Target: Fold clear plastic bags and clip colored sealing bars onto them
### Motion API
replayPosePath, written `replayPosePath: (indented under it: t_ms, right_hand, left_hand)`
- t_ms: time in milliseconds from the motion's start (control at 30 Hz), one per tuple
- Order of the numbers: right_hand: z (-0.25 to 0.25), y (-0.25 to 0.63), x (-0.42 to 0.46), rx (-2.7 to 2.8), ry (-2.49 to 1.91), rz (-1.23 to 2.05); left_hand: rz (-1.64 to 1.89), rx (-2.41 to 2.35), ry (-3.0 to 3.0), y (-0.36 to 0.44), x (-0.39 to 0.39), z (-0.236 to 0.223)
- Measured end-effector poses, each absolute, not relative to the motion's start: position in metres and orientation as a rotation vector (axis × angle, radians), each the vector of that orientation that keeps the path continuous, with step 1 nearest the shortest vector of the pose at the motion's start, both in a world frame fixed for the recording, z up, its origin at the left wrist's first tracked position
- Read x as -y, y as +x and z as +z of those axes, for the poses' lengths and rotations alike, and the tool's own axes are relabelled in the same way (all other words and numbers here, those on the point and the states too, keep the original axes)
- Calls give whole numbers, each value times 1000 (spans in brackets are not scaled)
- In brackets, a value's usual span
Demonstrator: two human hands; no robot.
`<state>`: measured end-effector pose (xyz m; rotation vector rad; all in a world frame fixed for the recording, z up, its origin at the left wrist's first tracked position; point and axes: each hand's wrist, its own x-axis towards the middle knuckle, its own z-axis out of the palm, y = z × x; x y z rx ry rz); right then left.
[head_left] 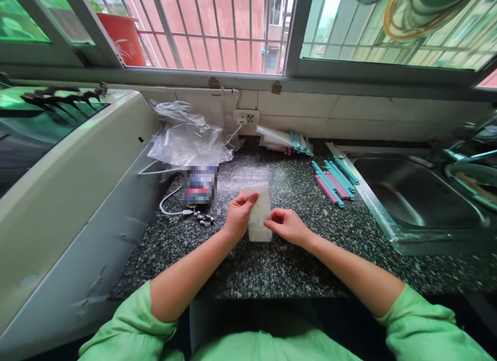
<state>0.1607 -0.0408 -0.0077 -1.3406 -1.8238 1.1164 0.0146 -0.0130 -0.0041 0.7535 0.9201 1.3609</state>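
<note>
A small translucent plastic bag hangs upright between my hands, above the speckled dark countertop. My left hand grips its left side near the top, thumb over the front. On the bag's right edge, the thumb and fingers of my right hand are pinched together. To the right lie several turquoise and pink plastic strips, grouped beside the sink. Farther back, a bundle of filled clear bags with turquoise and pink strips rests near the wall.
A crumpled clear plastic bag lies at the back left. In front of it sit a blurred-out packet, a white cable and small dark-and-silver bits. A steel sink bounds the right, a white appliance side the left.
</note>
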Motion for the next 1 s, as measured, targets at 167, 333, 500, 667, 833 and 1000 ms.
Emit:
replayPosePath:
  t_ms: [167,333,500,667,833,1000]
  right_hand:
    - [-5,165,46,1960,-1427,1072]
    - [9,172,40,1826,-1292,1058]
    - [23,180,33,1664,-1306,1070]
    - [23,184,32,1577,-1281,1007]
    - [21,190,30,1515,-1266,966]
    - [19,187,34,1582,-1241,999]
  left_hand:
    - [1380,-959,730,12,12,-4]
    - [1144,-953,826,13,20,-2]
    - [919,-887,1061,21,32,-1]
    - [694,-860,1164,19,32,-3]
    - [484,-859,1247,14,31,-6]
    - [628,-787,1243,14,30,-2]
